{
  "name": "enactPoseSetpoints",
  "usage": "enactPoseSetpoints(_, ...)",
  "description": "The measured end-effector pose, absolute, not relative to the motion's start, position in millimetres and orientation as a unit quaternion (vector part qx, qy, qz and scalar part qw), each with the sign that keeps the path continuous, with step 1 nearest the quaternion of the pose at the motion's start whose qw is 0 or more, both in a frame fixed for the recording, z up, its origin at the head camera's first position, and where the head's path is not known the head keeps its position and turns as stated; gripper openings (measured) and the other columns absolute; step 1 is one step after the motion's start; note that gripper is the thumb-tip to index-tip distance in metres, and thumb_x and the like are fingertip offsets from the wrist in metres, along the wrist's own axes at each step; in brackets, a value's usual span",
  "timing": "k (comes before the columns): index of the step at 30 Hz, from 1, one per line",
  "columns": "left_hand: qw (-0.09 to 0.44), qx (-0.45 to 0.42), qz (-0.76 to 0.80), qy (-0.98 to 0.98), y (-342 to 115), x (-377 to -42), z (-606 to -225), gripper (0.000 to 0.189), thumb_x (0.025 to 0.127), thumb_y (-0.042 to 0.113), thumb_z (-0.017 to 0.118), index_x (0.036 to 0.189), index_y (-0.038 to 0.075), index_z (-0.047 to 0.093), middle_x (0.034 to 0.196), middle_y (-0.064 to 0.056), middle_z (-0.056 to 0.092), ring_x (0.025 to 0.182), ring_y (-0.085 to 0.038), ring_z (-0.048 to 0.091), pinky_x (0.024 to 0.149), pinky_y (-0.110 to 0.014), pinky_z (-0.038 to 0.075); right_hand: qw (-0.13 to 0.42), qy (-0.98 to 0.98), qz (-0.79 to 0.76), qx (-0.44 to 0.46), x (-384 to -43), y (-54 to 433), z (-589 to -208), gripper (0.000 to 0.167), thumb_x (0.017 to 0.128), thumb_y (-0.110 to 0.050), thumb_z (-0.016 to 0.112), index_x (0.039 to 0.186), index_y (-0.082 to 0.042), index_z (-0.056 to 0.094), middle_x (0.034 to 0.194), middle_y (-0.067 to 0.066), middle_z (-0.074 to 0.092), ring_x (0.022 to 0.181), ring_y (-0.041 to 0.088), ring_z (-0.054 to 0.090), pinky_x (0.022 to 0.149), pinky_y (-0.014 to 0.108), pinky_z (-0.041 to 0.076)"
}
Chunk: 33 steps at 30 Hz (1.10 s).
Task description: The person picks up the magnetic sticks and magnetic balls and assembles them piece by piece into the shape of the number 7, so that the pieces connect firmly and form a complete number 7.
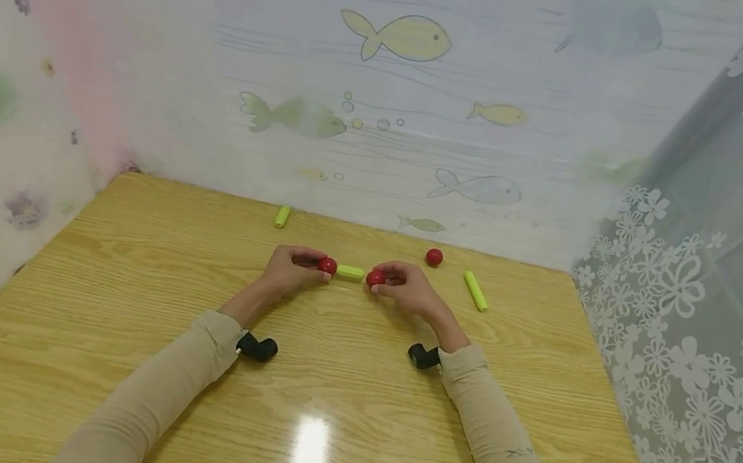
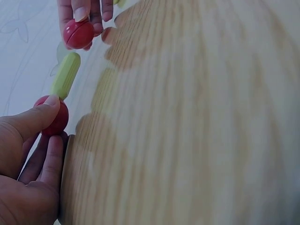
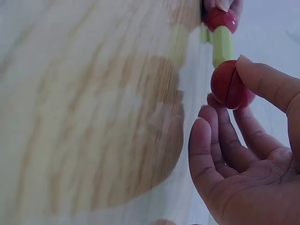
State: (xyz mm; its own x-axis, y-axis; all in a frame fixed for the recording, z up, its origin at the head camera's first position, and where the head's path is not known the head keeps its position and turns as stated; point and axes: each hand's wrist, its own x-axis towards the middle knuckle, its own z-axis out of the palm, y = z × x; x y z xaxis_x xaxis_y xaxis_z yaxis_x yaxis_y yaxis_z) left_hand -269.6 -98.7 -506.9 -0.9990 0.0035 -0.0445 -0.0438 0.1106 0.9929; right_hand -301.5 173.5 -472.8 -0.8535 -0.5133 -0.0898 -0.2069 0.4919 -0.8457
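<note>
My left hand [image 1: 289, 270] pinches a red ball [image 1: 327, 266] between thumb and fingers. From that ball a short yellow-green stick [image 1: 351, 272] points toward the right, its near end meeting the ball in the left wrist view. My right hand [image 1: 409, 288] pinches a second red ball [image 1: 375, 279], which has a groove round its middle [image 3: 231, 84]. A small gap shows between this ball and the stick's free end in the head and left wrist views. Both hands are low over the wooden table [image 1: 336, 357], facing each other.
Behind the hands lie a short yellow-green stick [image 1: 282, 217] at left and a third red ball [image 1: 434, 258] at right. A longer yellow-green stick [image 1: 475, 291] lies right of the right hand. Fish-patterned curtain [image 1: 386, 144] borders the table's far edge.
</note>
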Motion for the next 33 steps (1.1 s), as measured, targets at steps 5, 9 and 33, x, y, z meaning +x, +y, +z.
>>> enactPoseSetpoints(5, 0.021, -0.015, 0.669, 0.743, -98.1, -267.7, -504.7, 0.044, 0.081, 0.002, 0.085, 0.122, -0.003, 0.071, 0.122, -0.024, 0.07, 0.11, -0.028, 0.068, 0.084, -0.022, 0.055, 0.166, 0.848, -0.458, -0.211, -303.2, 173.1, -474.5, 0.043, 0.097, -0.012, 0.071, 0.135, 0.005, 0.06, 0.128, 0.021, 0.065, 0.113, 0.031, 0.061, 0.099, 0.038, 0.05)
enactPoseSetpoints(9, 0.022, -0.017, 0.671, 0.741, -97.2, -267.3, -506.3, 0.044, 0.08, 0.002, 0.086, 0.121, -0.004, 0.071, 0.121, -0.024, 0.07, 0.107, -0.025, 0.069, 0.083, -0.021, 0.056, 0.162, 0.847, -0.46, -0.211, -302.7, 172.8, -475.4, 0.041, 0.096, -0.011, 0.072, 0.133, 0.004, 0.062, 0.125, 0.02, 0.066, 0.112, 0.03, 0.063, 0.099, 0.039, 0.051)
enactPoseSetpoints(33, 0.02, -0.017, 0.667, 0.745, -100.2, -269.6, -506.8, 0.044, 0.08, 0.002, 0.086, 0.121, -0.002, 0.072, 0.12, -0.023, 0.071, 0.108, -0.026, 0.068, 0.084, -0.022, 0.056, 0.161, 0.846, -0.464, -0.207, -306.1, 168.1, -477.2, 0.037, 0.095, -0.007, 0.071, 0.13, 0.003, 0.063, 0.123, 0.018, 0.068, 0.111, 0.028, 0.064, 0.099, 0.038, 0.052)
